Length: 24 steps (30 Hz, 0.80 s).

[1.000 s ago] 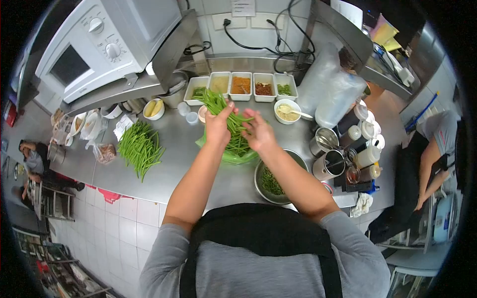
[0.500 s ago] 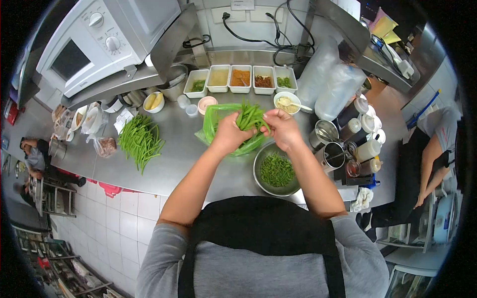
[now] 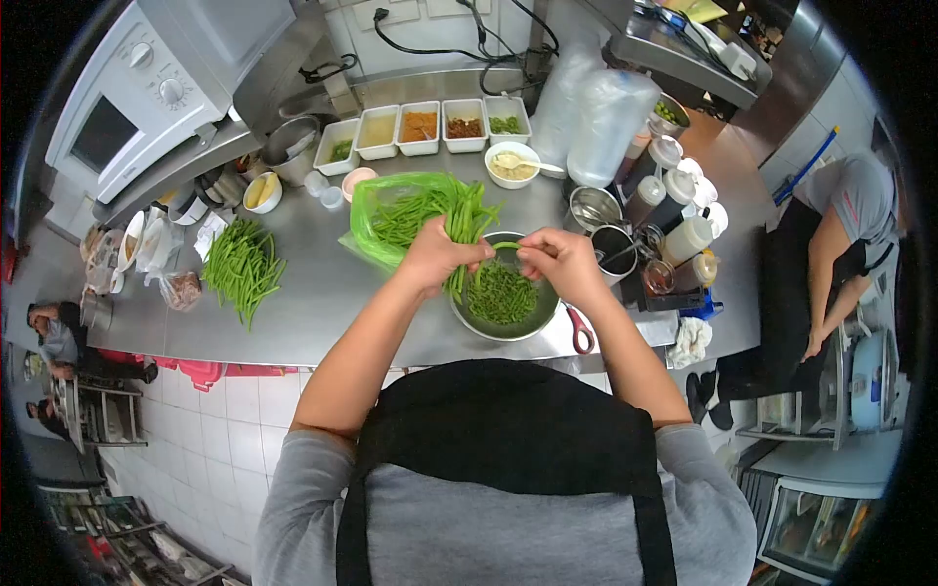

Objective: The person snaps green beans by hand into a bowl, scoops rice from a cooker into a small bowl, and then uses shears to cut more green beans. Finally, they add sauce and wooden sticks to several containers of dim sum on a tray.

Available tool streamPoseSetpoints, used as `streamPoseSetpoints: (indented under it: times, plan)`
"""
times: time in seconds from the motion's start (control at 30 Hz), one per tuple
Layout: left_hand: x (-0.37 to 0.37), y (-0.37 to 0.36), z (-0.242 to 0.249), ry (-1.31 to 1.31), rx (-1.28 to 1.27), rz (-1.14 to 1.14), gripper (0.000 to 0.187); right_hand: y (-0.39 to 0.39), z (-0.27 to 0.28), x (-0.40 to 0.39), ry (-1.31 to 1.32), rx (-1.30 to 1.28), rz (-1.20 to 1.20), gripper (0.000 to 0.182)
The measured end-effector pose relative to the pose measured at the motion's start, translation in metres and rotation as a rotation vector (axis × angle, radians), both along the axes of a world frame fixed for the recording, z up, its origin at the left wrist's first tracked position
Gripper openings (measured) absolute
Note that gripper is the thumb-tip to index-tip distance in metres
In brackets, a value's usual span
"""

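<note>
My left hand [image 3: 435, 262] is closed around a bunch of green beans [image 3: 463, 223], above the left side of a steel bowl [image 3: 535, 330]. Over the same bowl's right side, my right hand [image 3: 569, 264] pinches the end of one green bean [image 3: 508, 246] between thumb and fingertips. Small green bean pieces [image 3: 503, 295] fill the bottom of the bowl. Just beyond my left hand, a bright green plastic bag [image 3: 363, 225] lies open with more whole beans inside. Farther left, a loose pile of green beans [image 3: 240, 272] rests on the steel counter [image 3: 322, 317].
Red-handled scissors [image 3: 582, 337] lie right of the bowl. White containers of toppings [image 3: 420, 130] line the back, beside a bowl with a spoon [image 3: 512, 166]. Squeeze bottles [image 3: 687, 237] crowd the right. A microwave [image 3: 147, 88] overhangs the left. A co-worker [image 3: 831, 234] stands at right.
Both hands have come back from over the green bag to above the steel bowl. My right hand has drawn away from the bunch with one bean. The view has shifted, revealing the scissors.
</note>
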State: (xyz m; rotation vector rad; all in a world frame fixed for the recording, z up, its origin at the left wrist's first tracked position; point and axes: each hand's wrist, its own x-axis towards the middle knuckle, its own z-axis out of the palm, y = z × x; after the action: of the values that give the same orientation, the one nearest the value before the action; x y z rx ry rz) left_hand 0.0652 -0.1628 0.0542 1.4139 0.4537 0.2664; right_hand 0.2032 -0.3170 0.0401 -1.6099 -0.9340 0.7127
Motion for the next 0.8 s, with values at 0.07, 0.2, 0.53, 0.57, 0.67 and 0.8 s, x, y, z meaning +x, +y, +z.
streamPoseSetpoints:
  times: [0.07,0.2,0.53,0.57,0.67,0.8]
  plan:
    - [0.003,-0.013,0.001,-0.018,0.020,0.010,0.025,-0.010,0.003,0.003,-0.561,0.028,0.019,0.011]
    - [0.003,-0.032,-0.001,0.020,0.226,0.067,0.026,-0.020,-0.001,0.011,-0.496,0.070,0.017,0.011]
    - [-0.015,-0.047,-0.038,-0.246,-0.270,0.448,0.014,-0.018,-0.028,0.008,-0.169,0.067,0.205,0.015]
    - [-0.016,-0.049,-0.039,-0.267,-0.267,0.467,0.014,-0.019,-0.030,0.003,-0.306,0.079,0.233,0.016]
    - [-0.018,-0.059,-0.042,-0.311,-0.238,0.513,0.014,-0.021,-0.023,-0.010,-0.417,0.068,0.280,0.017]
    - [-0.017,-0.070,-0.045,-0.325,-0.160,0.567,0.015,-0.016,-0.033,-0.013,-0.552,0.213,0.332,0.011]
